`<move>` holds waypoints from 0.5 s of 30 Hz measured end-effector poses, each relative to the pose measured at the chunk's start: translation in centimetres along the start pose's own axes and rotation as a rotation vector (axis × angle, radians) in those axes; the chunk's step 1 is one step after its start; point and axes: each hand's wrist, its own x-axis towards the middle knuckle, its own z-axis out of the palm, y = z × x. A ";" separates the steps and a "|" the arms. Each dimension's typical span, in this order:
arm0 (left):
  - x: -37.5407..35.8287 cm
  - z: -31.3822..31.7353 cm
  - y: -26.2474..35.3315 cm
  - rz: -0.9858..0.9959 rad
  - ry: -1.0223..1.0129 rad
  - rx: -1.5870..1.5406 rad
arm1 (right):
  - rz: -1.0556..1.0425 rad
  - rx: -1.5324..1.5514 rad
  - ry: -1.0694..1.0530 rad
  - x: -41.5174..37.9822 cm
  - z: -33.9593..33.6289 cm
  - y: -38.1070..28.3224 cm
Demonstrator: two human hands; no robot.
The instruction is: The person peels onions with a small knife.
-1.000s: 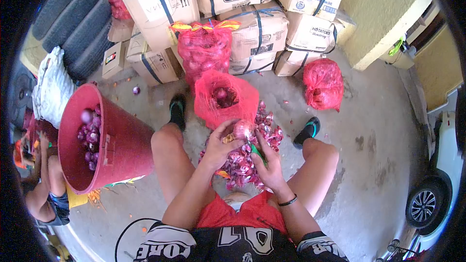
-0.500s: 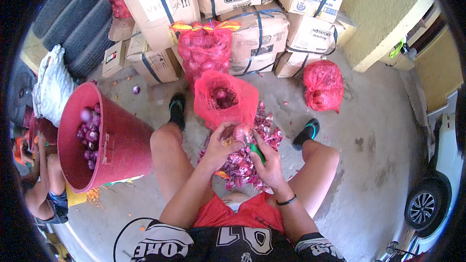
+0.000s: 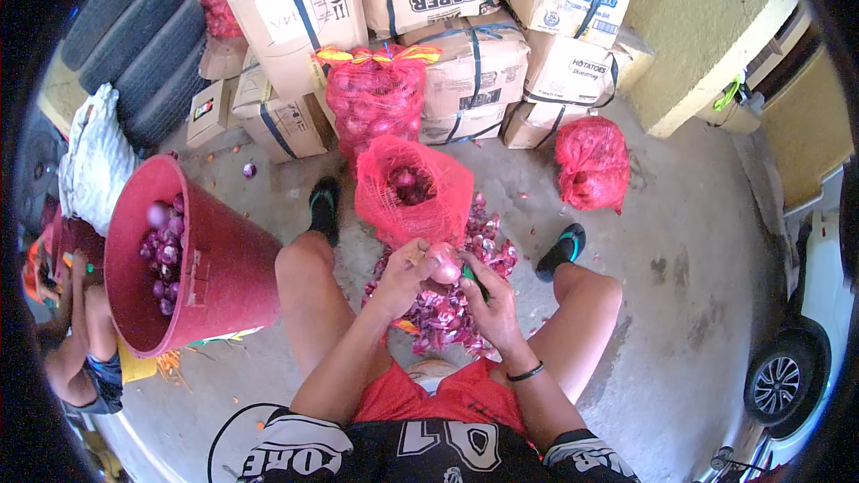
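My left hand [image 3: 407, 277] is closed around a pale pink, partly peeled onion [image 3: 444, 263]. My right hand [image 3: 489, 302] grips a small green-handled knife [image 3: 473, 281] right beside the onion; its blade is mostly hidden. Beneath both hands, a heap of purple onion skins [image 3: 447, 313] covers the floor between my legs. Just beyond the hands stands an open red mesh sack [image 3: 376, 201] with onions [image 3: 405, 181] inside.
A large red tub [image 3: 228, 273] of peeled onions [image 3: 165, 250] leans at my left, near another person [image 3: 85, 331]. Ahead are a tied onion sack [image 3: 374, 103] and stacked cardboard boxes [image 3: 479, 72]. A red mesh bag [image 3: 592, 164] lies right; a car wheel [image 3: 778, 385] is farther right.
The onion has turned and shows more of its pale surface. My left fingers have shifted on it, and the knife has moved slightly away from its top.
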 end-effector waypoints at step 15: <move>0.6 1.8 1.3 -0.067 0.001 -0.128 | 0.429 0.689 -0.056 -1.1 -0.8 1.0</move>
